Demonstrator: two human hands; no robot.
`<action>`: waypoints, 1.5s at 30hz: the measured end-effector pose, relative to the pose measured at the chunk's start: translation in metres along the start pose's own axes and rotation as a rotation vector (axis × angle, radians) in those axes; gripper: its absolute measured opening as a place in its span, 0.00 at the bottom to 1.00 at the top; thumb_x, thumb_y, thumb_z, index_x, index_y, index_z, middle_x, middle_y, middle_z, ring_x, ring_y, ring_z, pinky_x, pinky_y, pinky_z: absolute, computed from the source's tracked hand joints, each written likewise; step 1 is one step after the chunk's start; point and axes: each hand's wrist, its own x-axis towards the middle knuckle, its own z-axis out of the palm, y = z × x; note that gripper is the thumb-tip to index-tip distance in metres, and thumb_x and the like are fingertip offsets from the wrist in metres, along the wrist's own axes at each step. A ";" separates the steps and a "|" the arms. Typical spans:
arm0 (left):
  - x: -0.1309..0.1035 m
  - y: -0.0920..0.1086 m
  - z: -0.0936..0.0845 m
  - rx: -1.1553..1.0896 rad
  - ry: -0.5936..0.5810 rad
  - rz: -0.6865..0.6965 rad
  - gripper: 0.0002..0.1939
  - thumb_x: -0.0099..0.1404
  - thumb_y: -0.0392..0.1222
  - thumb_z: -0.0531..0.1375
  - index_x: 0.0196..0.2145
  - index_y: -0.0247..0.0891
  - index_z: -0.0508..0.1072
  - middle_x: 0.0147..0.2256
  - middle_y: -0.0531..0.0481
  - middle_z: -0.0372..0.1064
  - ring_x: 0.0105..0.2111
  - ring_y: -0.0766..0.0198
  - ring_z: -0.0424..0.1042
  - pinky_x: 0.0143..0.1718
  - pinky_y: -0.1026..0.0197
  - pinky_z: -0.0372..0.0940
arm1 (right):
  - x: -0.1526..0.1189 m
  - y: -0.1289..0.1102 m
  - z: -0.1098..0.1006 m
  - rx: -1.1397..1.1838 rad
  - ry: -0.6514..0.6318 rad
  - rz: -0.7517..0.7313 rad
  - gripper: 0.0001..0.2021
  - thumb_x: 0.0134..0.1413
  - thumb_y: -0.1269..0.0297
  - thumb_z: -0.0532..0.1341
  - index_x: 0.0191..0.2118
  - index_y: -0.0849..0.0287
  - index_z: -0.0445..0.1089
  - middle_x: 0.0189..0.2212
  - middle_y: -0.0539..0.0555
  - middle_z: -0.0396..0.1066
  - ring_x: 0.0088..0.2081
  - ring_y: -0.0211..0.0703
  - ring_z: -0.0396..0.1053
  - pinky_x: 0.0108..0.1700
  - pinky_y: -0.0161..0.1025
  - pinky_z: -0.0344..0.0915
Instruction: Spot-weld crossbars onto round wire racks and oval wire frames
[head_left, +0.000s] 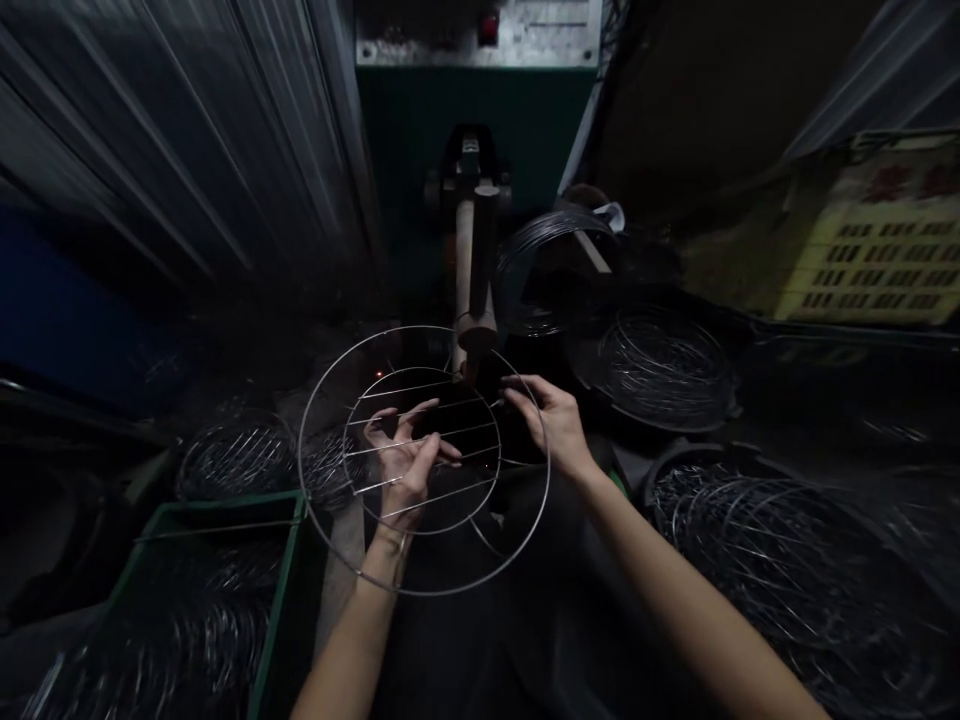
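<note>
The round grill in the bare hands is thin bright steel wire, smooth and glinting. The electrode arm above it looks dull copper-brown metal. The green crate seems matt plastic; the coiled rings are shiny wire too.

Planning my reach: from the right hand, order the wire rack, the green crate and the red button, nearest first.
1. wire rack: touching the right hand, centre.
2. green crate: lower left.
3. red button: top, on the machine.
</note>
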 end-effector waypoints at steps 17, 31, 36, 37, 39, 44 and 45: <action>0.009 -0.019 0.001 0.005 0.160 0.099 0.23 0.58 0.35 0.59 0.43 0.49 0.49 0.50 0.49 0.63 0.19 0.75 0.68 0.22 0.65 0.69 | 0.043 0.004 0.015 -0.108 -0.026 -0.090 0.10 0.48 0.56 0.62 0.27 0.57 0.67 0.24 0.49 0.70 0.27 0.41 0.68 0.32 0.37 0.64; 0.006 -0.026 0.019 0.081 0.198 0.179 0.30 0.54 0.34 0.64 0.45 0.49 0.48 0.58 0.45 0.54 0.30 0.72 0.73 0.37 0.60 0.71 | -0.008 0.007 -0.012 0.021 -0.083 0.057 0.18 0.52 0.53 0.60 0.46 0.56 0.68 0.39 0.55 0.73 0.37 0.46 0.73 0.39 0.44 0.73; 0.000 -0.039 -0.011 -0.057 -0.055 -0.170 0.37 0.51 0.37 0.66 0.53 0.50 0.52 0.59 0.42 0.52 0.38 0.66 0.73 0.39 0.60 0.70 | 0.018 0.014 -0.013 0.042 -0.074 0.054 0.17 0.50 0.49 0.60 0.37 0.57 0.72 0.28 0.52 0.73 0.29 0.42 0.73 0.34 0.41 0.72; 0.001 -0.040 -0.017 -0.121 -0.081 -0.277 0.34 0.55 0.41 0.64 0.55 0.48 0.52 0.58 0.41 0.56 0.35 0.68 0.73 0.36 0.62 0.70 | 0.024 0.016 -0.014 0.038 -0.104 0.047 0.17 0.50 0.49 0.60 0.38 0.58 0.72 0.27 0.51 0.73 0.28 0.42 0.73 0.34 0.41 0.72; 0.003 -0.036 -0.025 -0.255 -0.163 -0.486 0.28 0.61 0.51 0.57 0.56 0.42 0.55 0.52 0.39 0.63 0.31 0.69 0.72 0.30 0.64 0.68 | 0.033 0.019 -0.015 0.032 -0.158 0.026 0.18 0.50 0.49 0.60 0.38 0.58 0.72 0.25 0.50 0.72 0.28 0.42 0.73 0.34 0.40 0.71; 0.007 -0.018 -0.016 -0.438 -0.341 -0.652 0.30 0.63 0.56 0.50 0.58 0.38 0.56 0.46 0.36 0.68 0.28 0.65 0.70 0.26 0.63 0.65 | 0.048 0.017 -0.007 -0.016 -0.241 -0.073 0.13 0.51 0.53 0.59 0.38 0.56 0.73 0.31 0.50 0.73 0.33 0.42 0.72 0.38 0.39 0.68; 0.007 -0.015 -0.013 -0.433 -0.338 -0.635 0.29 0.63 0.54 0.51 0.58 0.38 0.55 0.45 0.37 0.68 0.26 0.67 0.69 0.24 0.64 0.63 | 0.050 0.014 -0.004 -0.058 -0.229 -0.113 0.13 0.52 0.54 0.59 0.38 0.55 0.72 0.32 0.50 0.73 0.34 0.42 0.72 0.39 0.39 0.67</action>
